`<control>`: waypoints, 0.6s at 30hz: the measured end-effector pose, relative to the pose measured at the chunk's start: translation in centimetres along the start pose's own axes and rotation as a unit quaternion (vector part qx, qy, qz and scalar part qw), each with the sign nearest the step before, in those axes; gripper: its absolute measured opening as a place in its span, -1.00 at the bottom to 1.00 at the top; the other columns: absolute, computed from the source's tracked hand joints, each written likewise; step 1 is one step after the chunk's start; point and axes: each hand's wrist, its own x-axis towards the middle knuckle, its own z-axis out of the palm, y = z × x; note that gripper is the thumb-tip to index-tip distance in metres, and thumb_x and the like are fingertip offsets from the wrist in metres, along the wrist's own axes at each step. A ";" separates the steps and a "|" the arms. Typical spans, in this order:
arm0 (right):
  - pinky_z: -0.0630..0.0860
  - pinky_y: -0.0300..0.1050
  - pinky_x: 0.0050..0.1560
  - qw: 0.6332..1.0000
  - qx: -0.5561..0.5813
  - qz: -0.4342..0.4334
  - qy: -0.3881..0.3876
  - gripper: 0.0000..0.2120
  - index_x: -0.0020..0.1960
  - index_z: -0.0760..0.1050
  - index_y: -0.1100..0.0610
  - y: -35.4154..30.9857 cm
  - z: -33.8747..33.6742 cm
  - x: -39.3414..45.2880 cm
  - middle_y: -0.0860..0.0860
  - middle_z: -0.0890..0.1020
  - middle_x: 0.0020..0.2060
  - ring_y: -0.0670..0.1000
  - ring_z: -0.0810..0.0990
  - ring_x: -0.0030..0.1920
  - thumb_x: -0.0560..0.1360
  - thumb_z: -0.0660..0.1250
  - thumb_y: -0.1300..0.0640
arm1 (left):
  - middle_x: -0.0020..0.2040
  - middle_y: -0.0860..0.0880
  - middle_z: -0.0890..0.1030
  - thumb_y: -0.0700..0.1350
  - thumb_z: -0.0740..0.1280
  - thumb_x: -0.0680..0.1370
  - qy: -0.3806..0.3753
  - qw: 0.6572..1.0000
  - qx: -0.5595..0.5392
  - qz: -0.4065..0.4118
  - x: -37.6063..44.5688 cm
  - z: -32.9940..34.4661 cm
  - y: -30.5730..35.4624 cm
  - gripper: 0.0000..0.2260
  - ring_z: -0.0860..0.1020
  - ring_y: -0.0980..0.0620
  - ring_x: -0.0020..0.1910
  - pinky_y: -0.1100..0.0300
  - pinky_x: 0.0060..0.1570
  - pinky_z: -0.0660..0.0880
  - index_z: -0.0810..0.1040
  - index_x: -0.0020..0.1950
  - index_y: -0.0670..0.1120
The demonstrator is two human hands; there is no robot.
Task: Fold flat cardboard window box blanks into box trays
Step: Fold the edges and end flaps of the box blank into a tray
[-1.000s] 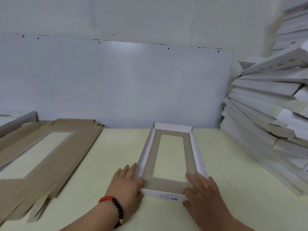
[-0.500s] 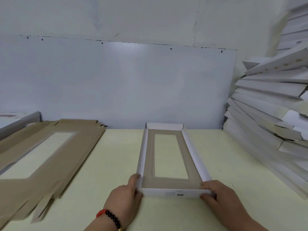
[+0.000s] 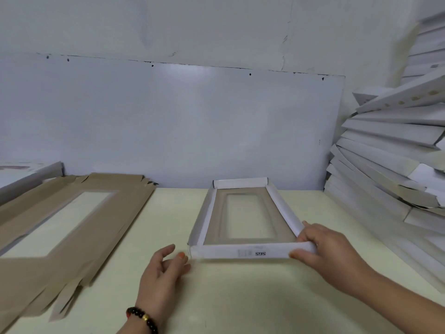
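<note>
The folded window box tray (image 3: 243,220) sits on the yellowish table (image 3: 240,297), and I place everything else from it. All four white walls stand up around the brown floor with its clear window, and the near wall carries a small printed mark.

My right hand (image 3: 330,251) grips the tray's near right corner: thumb on the outside of the near wall, fingers curled over the rim where the right side wall meets it. My left hand (image 3: 163,268) hangs just off the tray's near left corner, fingers loosely spread and holding nothing; whether a fingertip brushes the cardboard I cannot tell.

The tray looks finished to me, so the step in hand is moving it off to the leaning pile of folded trays (image 3: 390,169) on the tray's right. To do that well I should keep the pinch on the doubled corner, not mid-wall, since a thin cardboard wall would likely bow or pop its tuck if squeezed there. I'd lift it level and lay it flat onto the pile, which already leans and could slide.

The stack of flat blanks (image 3: 72,222) lies well to the tray's left, brown side up, so my free hand is well placed to draw the next one.
</note>
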 end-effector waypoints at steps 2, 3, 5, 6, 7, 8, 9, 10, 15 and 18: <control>0.30 -0.54 -0.01 1.000 0.006 -0.020 0.018 -0.75 -0.28 0.45 -0.10 -1.0 -1.1 0.5 -0.16 0.57 -0.21 -0.43 0.36 0.16 0.40 0.51 0.09 | -0.12 -0.07 0.71 -0.13 0.33 0.58 0.006 0.998 -0.066 -0.022 0.3 -0.2 0.0 -0.82 0.69 -0.06 -0.10 0.01 0.01 0.51 0.50 0.17 -0.06; 0.31 -0.54 -0.01 0.999 0.008 -0.029 0.026 -0.74 -0.29 0.45 -0.11 -1.5 -1.6 0.6 -0.17 0.57 -0.23 -0.48 0.31 0.17 0.40 0.52 0.10 | -0.11 -0.09 0.71 -0.16 0.33 0.58 0.008 0.996 -0.088 -0.029 0.4 -0.3 0.0 -0.84 0.69 -0.10 -0.12 0.00 -0.03 0.52 0.51 0.16 -0.08; 0.33 -0.55 -0.07 0.998 0.019 -0.034 0.044 -0.72 -0.32 0.46 -0.11 -2.4 -2.6 0.7 -0.17 0.58 -0.25 -0.58 0.33 0.09 0.37 0.53 0.10 | -0.09 -0.14 0.70 -0.19 0.32 0.57 0.009 0.992 -0.119 -0.038 0.5 -0.4 0.1 -0.86 0.69 -0.15 -0.14 0.00 -0.08 0.54 0.53 0.12 -0.11; 0.35 -0.52 -0.14 0.998 0.026 -0.029 0.052 -0.74 -0.33 0.47 -0.10 -2.9 -3.0 0.8 -0.16 0.58 -0.26 -0.57 0.40 -0.02 0.36 0.54 0.10 | -0.09 -0.17 0.70 -0.20 0.32 0.57 0.008 0.991 -0.128 -0.039 0.5 -0.4 0.1 -0.87 0.68 -0.16 -0.16 -0.01 -0.10 0.55 0.53 0.11 -0.13; 0.39 -0.46 -0.22 0.998 0.034 -0.018 0.055 -0.77 -0.32 0.49 -0.09 -3.3 -3.3 0.8 -0.14 0.59 -0.26 -0.47 0.49 -0.11 0.35 0.54 0.07 | -0.08 -0.18 0.69 -0.21 0.31 0.58 0.007 0.990 -0.133 -0.039 0.5 -0.4 0.1 -0.88 0.68 -0.16 -0.17 -0.01 -0.11 0.56 0.53 0.10 -0.14; 0.41 -0.38 -0.28 0.997 0.046 -0.007 0.058 -0.80 -0.28 0.50 -0.10 -3.7 -3.4 0.8 -0.13 0.61 -0.21 -0.33 0.54 -0.10 0.34 0.54 0.04 | -0.06 -0.20 0.69 -0.20 0.30 0.58 0.004 0.990 -0.138 -0.039 0.5 -0.4 0.1 -0.88 0.67 -0.17 -0.18 -0.02 -0.11 0.56 0.53 0.10 -0.15; 0.43 -0.29 -0.25 0.997 0.060 0.004 0.056 -0.81 -0.25 0.51 -0.11 -4.1 -3.5 0.8 -0.12 0.62 -0.14 -0.23 0.55 -0.03 0.33 0.54 0.02 | -0.04 -0.21 0.68 -0.19 0.29 0.59 0.000 0.989 -0.142 -0.039 0.5 -0.5 0.1 -0.88 0.67 -0.18 -0.18 -0.03 -0.10 0.57 0.53 0.11 -0.17; 0.45 -0.23 -0.19 0.996 0.076 0.013 0.053 -0.82 -0.24 0.52 -0.10 -4.3 -3.4 0.7 -0.13 0.63 -0.08 -0.18 0.55 0.04 0.32 0.54 0.01 | -0.03 -0.22 0.67 -0.18 0.29 0.59 -0.003 0.989 -0.146 -0.039 0.5 -0.5 0.1 -0.87 0.66 -0.19 -0.17 -0.05 -0.09 0.58 0.53 0.11 -0.17; 0.51 0.01 0.06 0.989 0.137 0.060 0.023 -0.81 -0.28 0.53 0.09 -4.2 -2.0 -0.2 -0.05 0.59 0.07 0.04 0.56 0.17 0.32 0.55 0.10 | -0.04 -0.24 0.66 -0.08 0.25 0.61 -0.001 0.981 -0.188 -0.058 0.8 -0.8 0.3 -0.80 0.65 -0.21 -0.22 -0.07 -0.21 0.62 0.52 0.10 -0.18; 0.43 -0.09 -0.10 0.988 0.138 0.068 0.034 -0.81 -0.28 0.52 0.08 -4.1 -1.2 -0.5 0.04 0.59 0.11 0.07 0.55 0.17 0.35 0.53 0.10 | -0.03 -0.25 0.65 -0.08 0.26 0.61 -0.001 0.976 -0.206 -0.070 1.1 -1.0 0.3 -0.80 0.65 -0.22 -0.23 -0.04 -0.29 0.64 0.52 0.11 -0.19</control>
